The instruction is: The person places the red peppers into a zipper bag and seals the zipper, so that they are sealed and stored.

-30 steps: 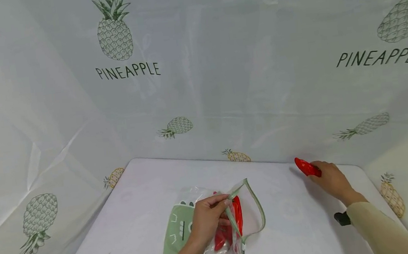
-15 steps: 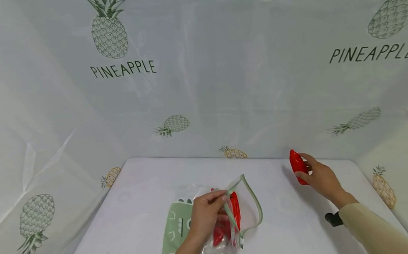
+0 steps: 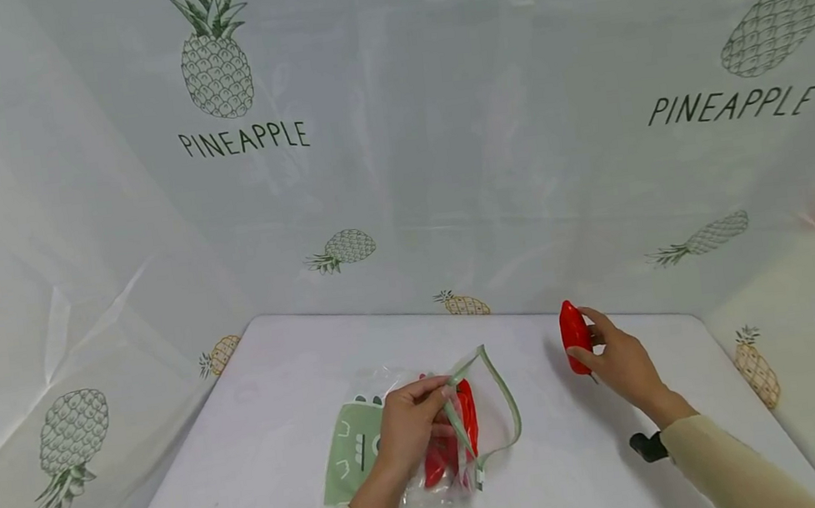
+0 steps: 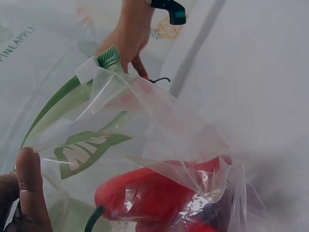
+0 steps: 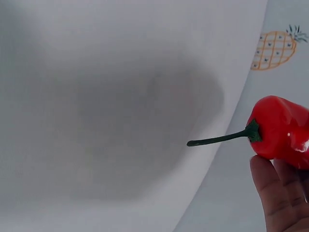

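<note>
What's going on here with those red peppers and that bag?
A person's left hand is pinching the green edge of a clear plastic bag, which has red peppers inside. The right hand holds another pepper above the white table, off to the bag's right. That one isn't in the bag yet.

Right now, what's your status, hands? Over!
Left hand pinching open bag. Right hand holding red pepper above table. Nothing seen between red pepper and bag.

The pepper (image 3: 575, 337) at four o'clock is red, the bag (image 3: 355, 457) at six green-edged, and the greyish curtain (image 3: 457, 156) at twelve pineapple-patterned.
</note>
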A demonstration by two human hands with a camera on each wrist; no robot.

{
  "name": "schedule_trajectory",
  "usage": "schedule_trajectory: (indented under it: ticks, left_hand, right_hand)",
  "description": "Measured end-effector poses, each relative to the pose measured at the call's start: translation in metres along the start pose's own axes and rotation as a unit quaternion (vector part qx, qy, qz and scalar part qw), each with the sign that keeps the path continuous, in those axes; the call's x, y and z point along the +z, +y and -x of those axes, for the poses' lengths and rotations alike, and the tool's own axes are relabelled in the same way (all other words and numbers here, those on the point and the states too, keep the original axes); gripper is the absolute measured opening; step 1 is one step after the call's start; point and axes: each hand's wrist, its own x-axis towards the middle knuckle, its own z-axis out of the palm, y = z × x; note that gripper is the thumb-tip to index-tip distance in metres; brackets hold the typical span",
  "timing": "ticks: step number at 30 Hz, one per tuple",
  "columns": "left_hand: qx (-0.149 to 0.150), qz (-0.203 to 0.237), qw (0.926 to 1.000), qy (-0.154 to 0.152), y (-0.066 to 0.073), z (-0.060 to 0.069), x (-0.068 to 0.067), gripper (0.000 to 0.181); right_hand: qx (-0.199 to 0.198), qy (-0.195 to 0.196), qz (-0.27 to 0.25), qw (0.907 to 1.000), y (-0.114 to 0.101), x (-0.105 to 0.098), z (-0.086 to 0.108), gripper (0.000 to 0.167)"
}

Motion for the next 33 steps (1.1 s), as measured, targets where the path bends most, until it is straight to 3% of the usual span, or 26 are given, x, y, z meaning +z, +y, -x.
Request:
schedule_trajectory:
  ticks: [33]
  left_hand:
    - [0.012, 0.002, 0.9999, -0.007, 0.004, 0.003, 0.001, 0.026]
  right_hand:
    - [-0.041, 0.011, -0.070, 0.9966, -0.082, 0.008, 0.039, 0.079]
